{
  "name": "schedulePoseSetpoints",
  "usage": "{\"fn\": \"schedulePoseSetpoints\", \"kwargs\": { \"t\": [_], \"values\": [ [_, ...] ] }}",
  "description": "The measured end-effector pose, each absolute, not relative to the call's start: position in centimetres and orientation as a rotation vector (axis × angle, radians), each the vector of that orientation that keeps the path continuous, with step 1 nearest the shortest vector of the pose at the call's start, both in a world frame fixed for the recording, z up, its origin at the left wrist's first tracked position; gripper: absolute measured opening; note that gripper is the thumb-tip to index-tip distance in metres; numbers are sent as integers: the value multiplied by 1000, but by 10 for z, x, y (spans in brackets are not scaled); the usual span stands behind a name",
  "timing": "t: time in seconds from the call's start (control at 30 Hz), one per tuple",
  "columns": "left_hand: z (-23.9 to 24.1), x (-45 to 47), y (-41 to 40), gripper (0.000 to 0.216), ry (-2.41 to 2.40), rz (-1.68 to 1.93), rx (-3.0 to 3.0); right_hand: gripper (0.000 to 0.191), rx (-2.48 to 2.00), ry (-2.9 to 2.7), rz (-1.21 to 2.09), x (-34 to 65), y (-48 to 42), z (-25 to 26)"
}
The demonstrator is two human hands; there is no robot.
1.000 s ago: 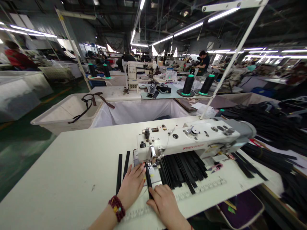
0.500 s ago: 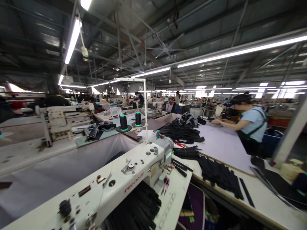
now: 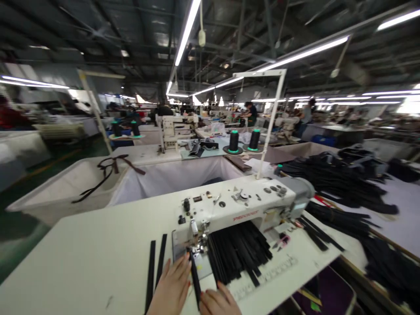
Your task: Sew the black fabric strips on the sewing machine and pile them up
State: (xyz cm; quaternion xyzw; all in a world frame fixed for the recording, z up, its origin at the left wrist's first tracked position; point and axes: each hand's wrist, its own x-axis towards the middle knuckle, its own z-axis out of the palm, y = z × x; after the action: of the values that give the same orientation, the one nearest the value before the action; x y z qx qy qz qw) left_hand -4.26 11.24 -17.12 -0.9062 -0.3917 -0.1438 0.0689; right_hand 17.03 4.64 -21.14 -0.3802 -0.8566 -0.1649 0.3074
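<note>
A white sewing machine (image 3: 236, 208) stands on the white table (image 3: 82, 249). A narrow black strap (image 3: 195, 280) runs from under its presser foot toward me. My left hand (image 3: 170, 288) lies flat on the table just left of the strap, fingers stretched toward the needle. My right hand (image 3: 218, 302) rests at the bottom edge, fingers curled by the strap's near end. A heap of several black straps (image 3: 239, 249) lies under the machine arm. Two black straps (image 3: 155, 267) lie left of my left hand.
Piles of black straps (image 3: 337, 179) cover the table at right. Two black thread cones (image 3: 244, 141) stand behind on a stand. A white fabric bin (image 3: 170, 175) sits beyond the table. Other machines and several people work in the background.
The view swung right toward a co-worker half a second ago, then came back to the machine. My hands are again at the strap, lower in the frame than a second ago.
</note>
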Motion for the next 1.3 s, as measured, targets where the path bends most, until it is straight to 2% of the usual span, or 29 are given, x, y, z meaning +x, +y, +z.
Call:
{"fn": "schedulePoseSetpoints", "kwargs": {
  "t": [0.17,0.5,0.73,0.93,1.3],
  "values": [
    [-155,-30,112,47,-1410,-356,-2796,35,-858,-2326,-363,183,51,-202],
    [-163,-32,129,41,-1447,-354,-2821,31,-1105,-2327,-70,168,63,-173],
    [-155,-27,131,39,-1456,-290,-2810,20,-1149,-2349,-123,161,79,-168],
    [-151,-24,134,33,-1509,-278,-2792,22,-1194,-2387,-172,155,94,-175],
    [-149,-25,140,29,-1491,-262,-2824,11,-1335,-2383,-239,138,116,-164]
  ]
}}
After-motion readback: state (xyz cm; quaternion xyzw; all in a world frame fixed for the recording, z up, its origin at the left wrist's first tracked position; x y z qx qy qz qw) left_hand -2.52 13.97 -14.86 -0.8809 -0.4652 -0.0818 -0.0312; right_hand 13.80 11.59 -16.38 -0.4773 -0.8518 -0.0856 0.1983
